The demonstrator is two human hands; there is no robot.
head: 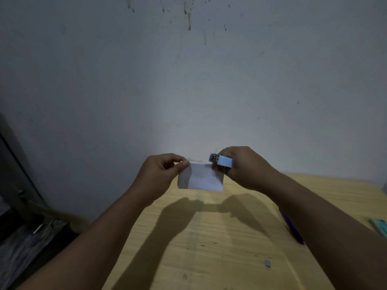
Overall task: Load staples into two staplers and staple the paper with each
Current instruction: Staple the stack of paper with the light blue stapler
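Note:
A small folded white paper (201, 176) is held up above the wooden table (209, 237). My left hand (161, 174) pinches its top left corner between thumb and forefinger. My right hand (245, 166) grips a small light blue stapler (223, 161) whose metal nose sits over the paper's top right corner. A dark purple object (290, 225), perhaps the second stapler or a pen, lies on the table, partly hidden under my right forearm.
A small grey piece (267, 263) lies on the table near the front right. A green-white object (380, 226) sits at the right edge. A stained white wall stands close behind. Dark clutter lies on the floor at left.

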